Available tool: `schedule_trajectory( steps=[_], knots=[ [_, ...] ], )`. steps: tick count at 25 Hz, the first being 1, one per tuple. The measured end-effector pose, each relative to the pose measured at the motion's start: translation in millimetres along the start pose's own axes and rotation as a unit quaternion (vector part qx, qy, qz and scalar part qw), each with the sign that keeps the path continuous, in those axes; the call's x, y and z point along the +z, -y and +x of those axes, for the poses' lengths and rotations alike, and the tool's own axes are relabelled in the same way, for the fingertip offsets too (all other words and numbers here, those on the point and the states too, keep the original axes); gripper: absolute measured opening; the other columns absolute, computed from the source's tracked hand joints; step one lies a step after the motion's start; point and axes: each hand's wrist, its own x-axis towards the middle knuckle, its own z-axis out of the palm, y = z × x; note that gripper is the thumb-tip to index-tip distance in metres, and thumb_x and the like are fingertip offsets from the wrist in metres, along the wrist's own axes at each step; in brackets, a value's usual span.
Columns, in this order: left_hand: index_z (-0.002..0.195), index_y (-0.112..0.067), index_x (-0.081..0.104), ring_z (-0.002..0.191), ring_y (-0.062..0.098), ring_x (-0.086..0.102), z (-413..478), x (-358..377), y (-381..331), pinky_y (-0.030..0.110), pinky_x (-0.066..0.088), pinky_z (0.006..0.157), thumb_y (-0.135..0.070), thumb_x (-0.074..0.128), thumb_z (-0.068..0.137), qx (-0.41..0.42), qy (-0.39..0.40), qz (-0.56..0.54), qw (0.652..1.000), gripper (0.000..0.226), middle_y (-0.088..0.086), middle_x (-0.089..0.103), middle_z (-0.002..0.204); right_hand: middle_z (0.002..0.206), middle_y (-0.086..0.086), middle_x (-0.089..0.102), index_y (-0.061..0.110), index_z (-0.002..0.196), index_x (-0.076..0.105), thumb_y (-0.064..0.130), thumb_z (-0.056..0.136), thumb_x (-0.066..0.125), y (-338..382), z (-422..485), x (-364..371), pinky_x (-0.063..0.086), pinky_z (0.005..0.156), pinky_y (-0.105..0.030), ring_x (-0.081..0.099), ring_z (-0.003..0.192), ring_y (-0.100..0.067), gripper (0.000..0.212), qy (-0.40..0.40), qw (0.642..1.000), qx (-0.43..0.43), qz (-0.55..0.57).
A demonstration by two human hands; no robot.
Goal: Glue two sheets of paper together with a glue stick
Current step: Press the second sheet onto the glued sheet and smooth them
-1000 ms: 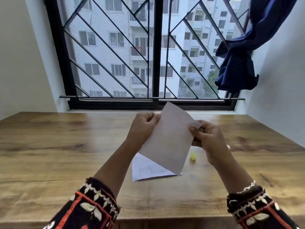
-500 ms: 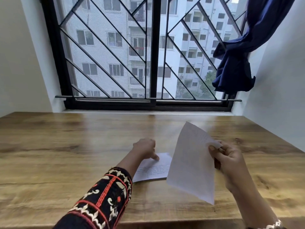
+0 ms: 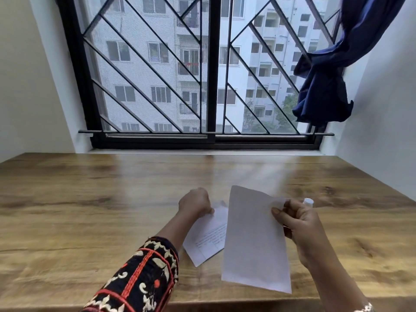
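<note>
While the right hand (image 3: 299, 224) pinches the blank sheet (image 3: 254, 239) by its far right corner above the table (image 3: 90, 210) and the left hand (image 3: 195, 202), fingers curled, grips the printed sheet (image 3: 209, 239) lying flat just left of it, the sheets look not yet joined, and glue cannot be made out.

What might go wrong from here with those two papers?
1. The right hand pinches the blank sheet by one edge only, so it hangs loose and may crease or land crooked on the printed sheet.
2. The left hand grips the printed sheet at its far corner only; it lies skewed and may slide on the wooden table.
3. A white tip, probably the glue stick, shows behind the right hand; if uncapped, it could smear paper.
</note>
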Motion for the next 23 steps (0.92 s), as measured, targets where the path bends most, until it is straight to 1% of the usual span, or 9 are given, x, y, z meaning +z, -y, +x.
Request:
schedule_trajectory(
  steps=[2, 3, 6, 8, 10, 12, 16, 19, 23],
  knots=[
    [0.077, -0.008, 0.064, 0.082, 0.025, 0.062, -7.5, -4.8, 2.0, 0.032, 0.046, 0.070, -0.019, 0.070, 0.078, -0.015, -0.063, -0.155, 0.986, 0.012, 0.010, 0.068, 0.087, 0.062, 0.006, 0.069, 0.006, 0.080, 0.064, -0.005, 0.081, 0.056, 0.7, 1.6, 3.8, 0.050, 0.048, -0.018, 0.063, 0.057, -0.006, 0.013, -0.005, 1.000, 0.002, 0.009],
    [0.068, -0.010, 0.061, 0.076, 0.023, 0.059, -10.5, -6.8, 3.0, 0.030, 0.042, 0.066, -0.015, 0.071, 0.078, -0.022, -0.089, -0.252, 0.963, 0.015, 0.009, 0.065, 0.077, 0.063, 0.005, 0.069, 0.005, 0.080, 0.064, -0.005, 0.080, 0.057, 2.0, 2.9, 5.8, 0.050, 0.049, -0.018, 0.063, 0.058, -0.007, 0.012, -0.008, 1.000, 0.001, 0.016],
    [0.057, -0.013, 0.054, 0.072, 0.022, 0.053, -25.2, -12.7, 2.2, 0.032, 0.041, 0.065, -0.005, 0.070, 0.078, -0.018, -0.133, -0.514, 0.847, 0.027, 0.008, 0.058, 0.065, 0.059, 0.005, 0.068, 0.007, 0.076, 0.063, -0.004, 0.080, 0.059, 9.2, 9.5, 15.2, 0.050, 0.049, -0.019, 0.062, 0.056, -0.009, 0.012, -0.013, 0.999, -0.015, 0.042],
    [0.060, -0.011, 0.056, 0.070, 0.023, 0.053, -36.3, -16.1, -1.3, 0.034, 0.043, 0.064, -0.002, 0.068, 0.079, -0.011, -0.135, -0.607, 0.783, 0.025, 0.011, 0.058, 0.066, 0.059, 0.004, 0.066, 0.011, 0.071, 0.063, -0.002, 0.079, 0.061, 15.8, 13.4, 24.4, 0.047, 0.051, -0.024, 0.059, 0.057, -0.014, 0.015, -0.017, 0.998, -0.038, 0.046],
    [0.063, -0.010, 0.055, 0.056, 0.021, 0.055, -46.5, -20.5, -6.3, 0.026, 0.047, 0.053, -0.001, 0.067, 0.080, -0.003, -0.123, -0.665, 0.737, 0.022, 0.008, 0.059, 0.061, 0.059, 0.004, 0.066, 0.012, 0.069, 0.064, -0.002, 0.078, 0.062, 22.3, 16.9, 34.5, 0.049, 0.050, -0.023, 0.059, 0.056, -0.014, 0.017, -0.024, 0.996, -0.063, 0.051],
    [0.065, -0.009, 0.054, 0.040, 0.012, 0.054, -55.6, -24.6, -11.9, 0.018, 0.044, 0.040, 0.001, 0.065, 0.080, 0.001, -0.113, -0.705, 0.700, 0.021, 0.003, 0.059, 0.050, 0.056, 0.003, 0.068, 0.013, 0.070, 0.064, -0.005, 0.077, 0.062, 27.0, 20.9, 43.3, 0.051, 0.048, -0.020, 0.061, 0.054, -0.011, 0.019, -0.040, 0.994, -0.089, 0.054],
    [0.065, -0.007, 0.054, 0.032, 0.009, 0.049, -64.6, -29.9, -18.1, 0.016, 0.042, 0.036, 0.004, 0.063, 0.081, 0.007, -0.122, -0.726, 0.677, 0.022, 0.008, 0.055, 0.053, 0.056, 0.002, 0.070, 0.015, 0.069, 0.064, -0.004, 0.074, 0.067, 31.6, 26.8, 54.1, 0.052, 0.053, -0.025, 0.062, 0.055, -0.015, 0.020, -0.080, 0.989, -0.124, 0.031],
    [0.064, -0.009, 0.054, 0.033, 0.008, 0.051, -66.4, -33.5, -19.1, 0.015, 0.042, 0.036, 0.004, 0.063, 0.081, 0.016, -0.117, -0.744, 0.657, 0.023, 0.003, 0.057, 0.048, 0.055, 0.002, 0.069, 0.018, 0.071, 0.063, -0.002, 0.072, 0.069, 34.1, 28.7, 55.5, 0.050, 0.054, -0.028, 0.061, 0.053, -0.014, 0.021, -0.093, 0.987, -0.134, 0.013],
    [0.064, -0.009, 0.054, 0.035, 0.005, 0.053, -70.6, -37.1, -21.9, 0.013, 0.041, 0.036, 0.005, 0.062, 0.081, 0.029, -0.121, -0.737, 0.665, 0.023, 0.000, 0.058, 0.048, 0.052, 0.002, 0.065, 0.021, 0.075, 0.063, -0.002, 0.071, 0.070, 39.0, 32.5, 55.1, 0.048, 0.056, -0.030, 0.058, 0.050, -0.012, 0.025, -0.102, 0.986, -0.134, 0.011]
  ],
)
